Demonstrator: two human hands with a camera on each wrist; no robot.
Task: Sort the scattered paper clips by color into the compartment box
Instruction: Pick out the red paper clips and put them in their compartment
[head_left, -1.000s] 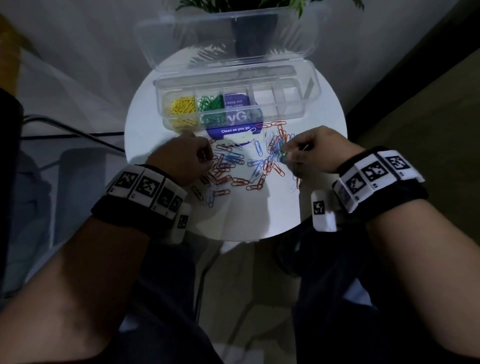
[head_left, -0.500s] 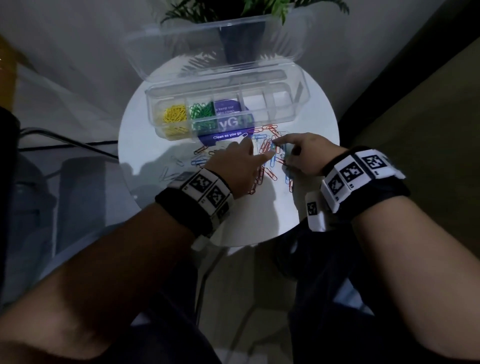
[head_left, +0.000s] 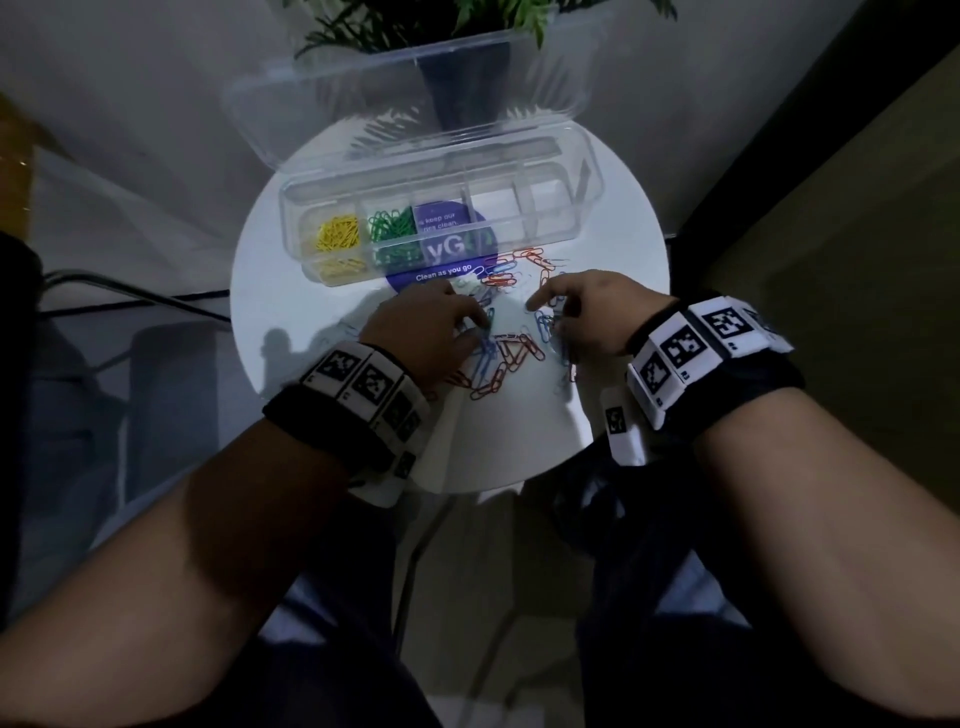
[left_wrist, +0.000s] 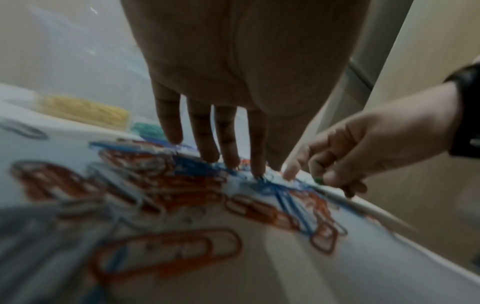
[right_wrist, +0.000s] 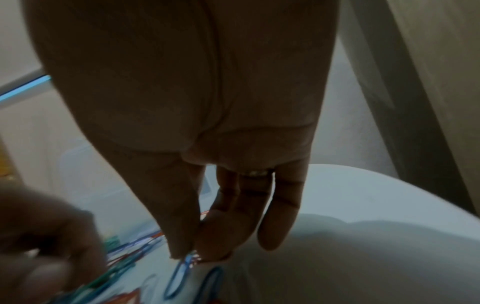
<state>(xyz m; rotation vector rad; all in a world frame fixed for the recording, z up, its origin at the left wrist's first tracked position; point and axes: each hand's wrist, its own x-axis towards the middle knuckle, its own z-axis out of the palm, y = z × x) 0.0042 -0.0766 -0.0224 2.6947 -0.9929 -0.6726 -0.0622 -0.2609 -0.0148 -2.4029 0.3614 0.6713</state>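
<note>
Down on the round white table (head_left: 291, 291), both hands work in the loose scatter of paper clips (head_left: 506, 358), orange, blue and pale ones lying mixed between and partly under the fingers. The left hand (head_left: 421, 332) rests on the near-left part of the scatter with its fingers stretched out almost straight; in the left wrist view the fingertips (left_wrist: 258, 170) press down onto a knot of blue clips (left_wrist: 272, 186) rather than closing around any of them. The right hand (head_left: 587, 312) sits at the right edge of the pile, just beside the left, with its index finger reaching toward the middle; in the right wrist view its thumb and fingertips (right_wrist: 182, 250) meet in a pinch on a blue paper clip (right_wrist: 182, 271) that lies right below them on the table, and a ring (right_wrist: 257, 172) shows on one finger. In the left wrist view something small and green (left_wrist: 318, 180) peeks out beside that hand's thumb, too blurred to name. Beyond the pile, touching its far edge, stands the clear compartment box (head_left: 582, 208) with its lid (head_left: 415, 88) thrown back; yellow clips (head_left: 340, 236) fill its leftmost compartment and green clips (head_left: 389, 226) the next. A purple sticker (head_left: 447, 270) shows under the box, and a potted plant (head_left: 462, 67) stands behind it.
</note>
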